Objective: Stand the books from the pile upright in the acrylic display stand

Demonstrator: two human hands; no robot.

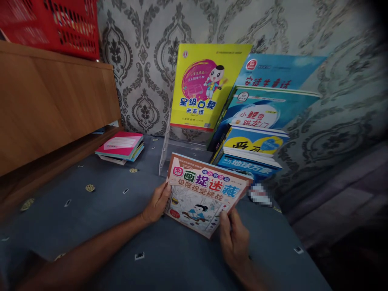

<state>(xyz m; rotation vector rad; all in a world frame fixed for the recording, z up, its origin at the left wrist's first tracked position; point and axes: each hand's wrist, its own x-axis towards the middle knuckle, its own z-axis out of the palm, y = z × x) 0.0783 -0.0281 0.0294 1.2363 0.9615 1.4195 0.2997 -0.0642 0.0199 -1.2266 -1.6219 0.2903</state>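
A thin picture book with a brown border and colourful Chinese title is held between my two hands, its cover tilted up toward me. My left hand grips its left edge, fingers mostly behind it. At the lower right edge, my right hand pinches the book with the thumb in front. Just beyond it stands a clear acrylic book rack. A yellow workbook leans on the rack's left side. On its right side, blue and teal storybooks rise in tiers, with smaller blue books lowest.
A small pile of books with a pink cover lies on the dark patterned cloth at left. Beside it is a wooden cabinet carrying a red plastic basket. Patterned wallpaper covers the wall behind. A pixelated patch sits right of the rack.
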